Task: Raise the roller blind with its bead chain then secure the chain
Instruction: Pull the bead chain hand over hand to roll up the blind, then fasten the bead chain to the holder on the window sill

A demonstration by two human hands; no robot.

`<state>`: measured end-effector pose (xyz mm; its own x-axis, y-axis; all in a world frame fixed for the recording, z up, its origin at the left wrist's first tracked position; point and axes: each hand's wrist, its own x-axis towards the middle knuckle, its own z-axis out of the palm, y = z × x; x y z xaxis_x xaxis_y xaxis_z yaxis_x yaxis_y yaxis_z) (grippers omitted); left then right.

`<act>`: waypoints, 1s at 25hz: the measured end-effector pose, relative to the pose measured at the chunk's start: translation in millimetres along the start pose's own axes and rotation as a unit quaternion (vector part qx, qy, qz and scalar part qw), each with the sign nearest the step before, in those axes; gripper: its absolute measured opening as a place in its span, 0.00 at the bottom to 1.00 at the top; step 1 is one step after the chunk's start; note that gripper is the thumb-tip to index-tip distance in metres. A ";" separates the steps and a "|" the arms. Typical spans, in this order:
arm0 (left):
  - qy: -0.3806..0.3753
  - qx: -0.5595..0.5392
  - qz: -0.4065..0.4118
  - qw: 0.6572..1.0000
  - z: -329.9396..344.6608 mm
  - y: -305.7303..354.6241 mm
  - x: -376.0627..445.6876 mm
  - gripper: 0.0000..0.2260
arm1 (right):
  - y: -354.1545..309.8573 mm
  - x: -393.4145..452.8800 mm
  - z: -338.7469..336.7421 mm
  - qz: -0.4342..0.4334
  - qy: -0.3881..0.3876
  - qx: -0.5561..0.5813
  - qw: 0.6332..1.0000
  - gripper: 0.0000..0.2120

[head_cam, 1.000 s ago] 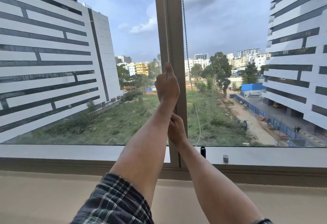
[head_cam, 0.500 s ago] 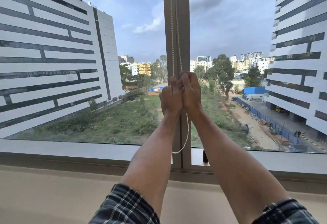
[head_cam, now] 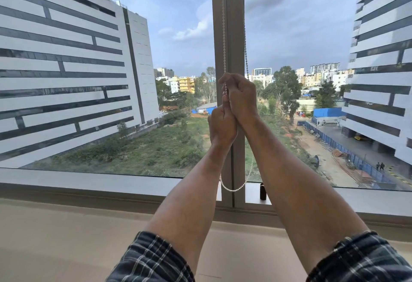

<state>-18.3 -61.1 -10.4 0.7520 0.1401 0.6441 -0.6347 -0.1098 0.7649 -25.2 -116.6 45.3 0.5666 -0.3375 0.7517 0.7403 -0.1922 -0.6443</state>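
A white bead chain (head_cam: 223, 36) hangs in two strands in front of the grey window mullion (head_cam: 231, 14). Its bottom loop (head_cam: 233, 189) dangles just above the sill. My right hand (head_cam: 242, 96) is closed on the chain at about mid-height of the window. My left hand (head_cam: 221, 128) sits just under it, touching it, also closed on the chain. The roller blind itself is out of view above the frame; no fabric covers the glass.
The grey window frame sill (head_cam: 89, 181) runs across the view, with a beige ledge (head_cam: 66, 237) below it. A small dark cylinder (head_cam: 263, 191) stands on the sill right of the mullion. Buildings and a green lot lie outside the glass.
My right hand has risen from below the left to above it on the chain. My left hand has come down. The bottom loop now hangs in view near the sill.
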 end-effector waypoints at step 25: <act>-0.296 0.282 0.173 0.896 70.3 -109.2 -137.8 0.13 | 168.2 -131.2 -192.9 0.268 0.022 -0.404 0.874 0.07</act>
<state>-40.2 -137.6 -182.2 0.5956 -0.5264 0.6067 -0.7830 -0.5491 0.2923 -44.9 -282.4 -188.8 0.7265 -0.6100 0.3165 -0.1345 -0.5778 -0.8050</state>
